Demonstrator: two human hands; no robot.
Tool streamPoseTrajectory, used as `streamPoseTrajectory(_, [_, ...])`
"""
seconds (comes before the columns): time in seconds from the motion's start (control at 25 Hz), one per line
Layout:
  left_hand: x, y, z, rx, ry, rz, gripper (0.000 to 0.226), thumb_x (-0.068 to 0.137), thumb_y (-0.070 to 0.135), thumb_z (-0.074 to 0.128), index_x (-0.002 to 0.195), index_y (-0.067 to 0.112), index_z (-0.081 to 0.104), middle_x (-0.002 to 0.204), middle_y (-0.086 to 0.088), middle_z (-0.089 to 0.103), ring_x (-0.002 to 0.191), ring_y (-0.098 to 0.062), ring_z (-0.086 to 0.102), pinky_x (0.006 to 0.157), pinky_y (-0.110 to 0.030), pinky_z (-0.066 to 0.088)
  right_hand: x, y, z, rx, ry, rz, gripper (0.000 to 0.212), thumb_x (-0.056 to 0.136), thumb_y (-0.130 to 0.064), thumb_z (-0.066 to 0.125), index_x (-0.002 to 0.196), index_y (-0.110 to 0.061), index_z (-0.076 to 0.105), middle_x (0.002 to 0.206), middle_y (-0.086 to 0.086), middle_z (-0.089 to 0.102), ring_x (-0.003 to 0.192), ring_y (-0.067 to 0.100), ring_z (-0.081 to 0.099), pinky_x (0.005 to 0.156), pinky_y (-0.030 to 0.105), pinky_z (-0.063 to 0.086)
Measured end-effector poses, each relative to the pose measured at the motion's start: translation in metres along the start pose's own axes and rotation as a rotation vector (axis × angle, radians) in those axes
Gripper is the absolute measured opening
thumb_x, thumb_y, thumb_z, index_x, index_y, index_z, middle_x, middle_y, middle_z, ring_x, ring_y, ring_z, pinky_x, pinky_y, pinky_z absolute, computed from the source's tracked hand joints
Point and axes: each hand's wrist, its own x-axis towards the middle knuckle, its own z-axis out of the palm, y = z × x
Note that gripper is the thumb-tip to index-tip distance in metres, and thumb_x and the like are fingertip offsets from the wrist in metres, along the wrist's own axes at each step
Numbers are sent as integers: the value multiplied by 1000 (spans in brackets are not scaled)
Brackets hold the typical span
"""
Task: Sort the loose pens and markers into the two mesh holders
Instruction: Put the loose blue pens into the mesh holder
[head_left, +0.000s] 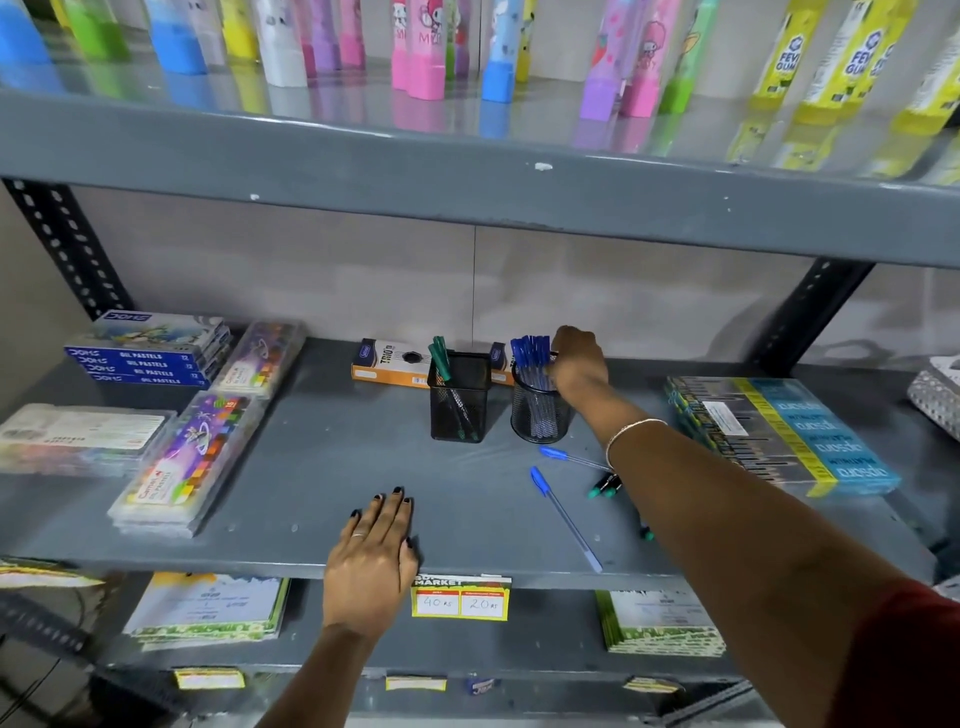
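Two black mesh holders stand mid-shelf. The square holder has a few green-capped markers in it. The round holder is packed with several blue-capped pens. My right hand reaches over the round holder's right rim, fingers curled among the blue pens; whether it grips one is hidden. My left hand lies flat and empty on the shelf's front edge. Loose on the shelf lie two blue-capped pens and green markers, partly under my right forearm.
An orange and white box lies behind the holders. Oil pastel boxes and crayon packs fill the left side. A pack of pencils lies at the right. The upper shelf edge overhangs. A price tag hangs in front.
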Motion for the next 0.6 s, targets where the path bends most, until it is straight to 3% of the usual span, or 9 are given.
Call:
streamPoseTrajectory(0.2, [0, 5, -5, 29, 8, -1, 51, 81, 25, 34, 111, 3, 68, 116, -11, 66, 105, -29, 63, 101, -31, 23, -30, 18, -11, 128, 89, -19, 19, 83, 4, 53, 92, 3, 70, 101, 24, 71, 96, 37, 69, 83, 37, 57])
streamPoseTrajectory(0.28, [0, 6, -7, 39, -3, -2, 51, 81, 25, 33, 112, 3, 68, 116, -11, 65, 105, -28, 63, 99, -33, 26, -55, 29, 1, 91, -28, -15, 14, 83, 4, 56, 89, 4, 69, 98, 22, 71, 95, 36, 69, 84, 38, 56])
streamPoseTrajectory(0.4, [-1, 7, -12, 35, -35, -22, 52, 81, 24, 33, 113, 3, 67, 117, -10, 66, 105, -28, 63, 98, -34, 27, -92, 36, 18, -152, -284, -29, 10, 84, -3, 63, 91, -3, 57, 98, 17, 60, 91, 29, 62, 75, 34, 48])
streamPoseTrajectory(0.52, [0, 9, -14, 22, -37, -36, 51, 79, 23, 34, 110, 3, 69, 115, -11, 66, 104, -28, 63, 97, -34, 28, -109, 37, 31, -284, -332, -27, 32, 88, -11, 64, 117, -3, 56, 121, 15, 61, 113, 31, 61, 89, 35, 50])
streamPoseTrajectory(0.6, [0, 11, -15, 20, -46, -38, 51, 78, 24, 34, 109, 4, 69, 114, -10, 67, 103, -27, 64, 96, -34, 28, -113, 38, 39, -303, -299, -6, 33, 91, -10, 58, 123, -1, 55, 128, 16, 60, 119, 31, 59, 94, 36, 49])
